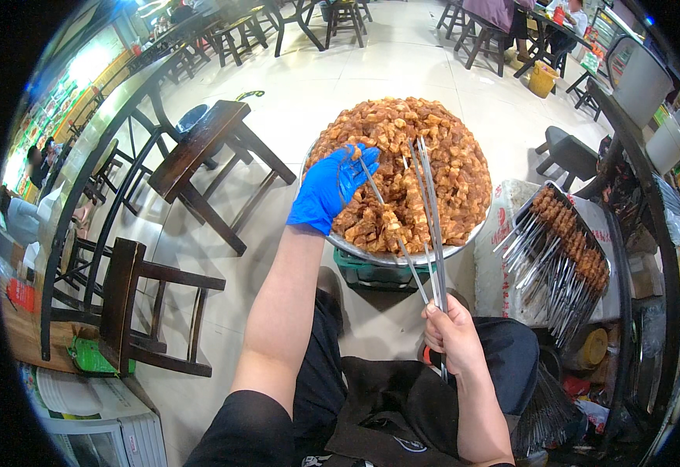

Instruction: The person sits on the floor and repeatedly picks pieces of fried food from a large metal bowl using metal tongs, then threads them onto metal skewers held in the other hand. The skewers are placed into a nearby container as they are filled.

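Note:
A wide metal basin (388, 257) holds a heap of diced marinated meat (401, 119) and stands on a green crate (375, 274). My left hand (331, 184), in a blue glove, lies over the left side of the heap, a piece of meat at its fingers beside the tip of a metal skewer (371, 181). That skewer runs down through meat towards my right hand. Bare, my right hand (448, 330) is closed round several long metal skewers (433, 216), which reach up over the heap. One of these also bears meat pieces (414, 204).
Right of the basin, a tray of loaded skewers (559, 239) rests on a white foam box (494, 280). Wooden stools (200, 152) stand at the left, a dark stool (570, 152) at the right. People sit at a table farther back.

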{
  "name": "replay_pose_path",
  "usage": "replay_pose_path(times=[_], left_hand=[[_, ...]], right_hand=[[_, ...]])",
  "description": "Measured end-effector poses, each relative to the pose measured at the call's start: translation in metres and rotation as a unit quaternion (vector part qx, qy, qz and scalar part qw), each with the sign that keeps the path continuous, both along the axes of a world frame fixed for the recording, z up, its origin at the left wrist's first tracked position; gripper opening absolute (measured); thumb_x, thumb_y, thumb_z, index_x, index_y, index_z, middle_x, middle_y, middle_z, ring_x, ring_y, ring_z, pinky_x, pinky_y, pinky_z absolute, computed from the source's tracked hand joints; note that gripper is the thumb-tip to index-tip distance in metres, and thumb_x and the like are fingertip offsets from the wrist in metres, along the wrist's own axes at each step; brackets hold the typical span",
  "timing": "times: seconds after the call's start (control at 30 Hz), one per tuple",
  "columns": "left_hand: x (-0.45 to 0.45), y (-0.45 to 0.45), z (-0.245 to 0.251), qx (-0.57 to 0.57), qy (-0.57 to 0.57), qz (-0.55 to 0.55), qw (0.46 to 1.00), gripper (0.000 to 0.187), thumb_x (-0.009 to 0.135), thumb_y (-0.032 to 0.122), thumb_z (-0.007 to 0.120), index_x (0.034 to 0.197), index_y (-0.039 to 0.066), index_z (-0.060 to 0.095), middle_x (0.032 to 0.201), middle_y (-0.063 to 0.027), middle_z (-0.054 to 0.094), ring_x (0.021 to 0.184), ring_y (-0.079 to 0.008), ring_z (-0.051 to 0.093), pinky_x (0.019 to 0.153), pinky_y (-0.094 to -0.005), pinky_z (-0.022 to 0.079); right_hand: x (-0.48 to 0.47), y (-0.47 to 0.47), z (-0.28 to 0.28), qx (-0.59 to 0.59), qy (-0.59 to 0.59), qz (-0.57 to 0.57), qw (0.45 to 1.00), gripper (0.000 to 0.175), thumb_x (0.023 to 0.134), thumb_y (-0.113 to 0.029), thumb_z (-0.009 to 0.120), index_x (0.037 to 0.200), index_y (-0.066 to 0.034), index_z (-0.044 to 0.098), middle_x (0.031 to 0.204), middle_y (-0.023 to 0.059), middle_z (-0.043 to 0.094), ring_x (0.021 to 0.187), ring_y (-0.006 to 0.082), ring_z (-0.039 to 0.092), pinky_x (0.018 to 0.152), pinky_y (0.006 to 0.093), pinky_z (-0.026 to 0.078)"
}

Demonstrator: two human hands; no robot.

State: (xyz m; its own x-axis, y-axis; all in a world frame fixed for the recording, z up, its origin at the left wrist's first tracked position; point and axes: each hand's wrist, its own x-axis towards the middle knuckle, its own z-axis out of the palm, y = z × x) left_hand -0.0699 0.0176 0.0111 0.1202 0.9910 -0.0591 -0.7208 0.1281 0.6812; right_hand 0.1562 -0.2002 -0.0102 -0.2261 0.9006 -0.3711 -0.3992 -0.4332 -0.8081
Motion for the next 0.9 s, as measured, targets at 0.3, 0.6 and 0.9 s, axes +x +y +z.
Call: replay_pose_path(times=[0.3,0.6,0.9], left_hand=[[0.001,-0.005,0.001,0.040,0.011,-0.004,0.999,0.033,0.097,0.016,0.050,0.122,-0.005,0.052,0.116,-0.0179,0.059,0.112,-0.0285,0.058,0.098,-0.0421,0.048],[0.008,-0.011,0.006,0.022,0.024,0.025,0.999,0.039,0.096,0.018,0.053,0.126,-0.006,0.047,0.119,-0.0192,0.058,0.114,-0.0281,0.057,0.099,-0.0386,0.048],[0.017,-0.012,0.005,0.030,0.016,0.088,0.996,0.038,0.095,0.017,0.055,0.124,-0.006,0.047,0.119,-0.0193,0.057,0.114,-0.0279,0.057,0.098,-0.0361,0.048]], right_hand=[[0.000,0.001,-0.002,-0.010,0.005,0.002,1.000,0.009,0.097,-0.011,0.049,0.089,-0.0071,0.050,0.055,-0.0070,0.035,0.040,0.0019,0.026,0.036,0.0203,0.018],[-0.003,0.001,-0.003,-0.008,0.005,-0.011,1.000,0.009,0.096,-0.012,0.050,0.089,-0.0068,0.050,0.056,-0.0069,0.036,0.041,0.0018,0.027,0.037,0.0203,0.018],[-0.005,0.003,0.000,-0.018,0.027,-0.003,0.999,0.009,0.096,-0.011,0.050,0.089,-0.0064,0.050,0.055,-0.0071,0.035,0.041,0.0021,0.026,0.037,0.0207,0.019]])
